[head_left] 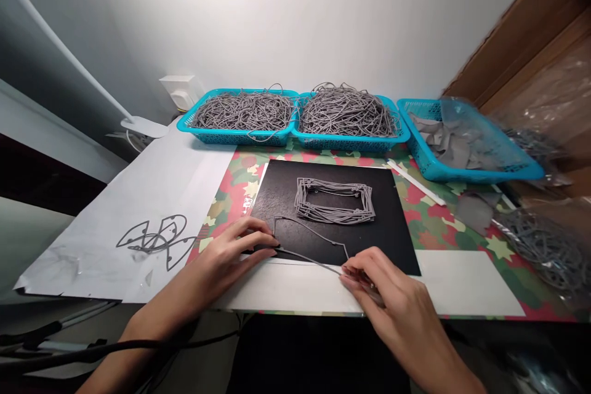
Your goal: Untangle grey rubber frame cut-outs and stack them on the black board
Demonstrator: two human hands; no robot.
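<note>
Between my hands is a thin grey rubber-like ring (307, 228), roughly four-cornered, with small nubs on it. It lies over the near edge of a black mat (392, 231). My left hand (244, 243) pinches its left end, fingertips together at the mat's near left part. My right hand (376, 280) has its near right corner between thumb and fingers, over the white strip (471, 277). Farther back on the mat, a stack of similar grey rings (335, 218) forms a neat rectangle that neither hand touches.
Two blue baskets (231, 137) (351, 143) heaped with grey rings stand along the wall. A third blue basket (484, 173) holds grey pieces and clear plastic. Loose dark rings (157, 240) lie on white paper at left. Bagged rings (545, 252) and cardboard (512, 31) are at right.
</note>
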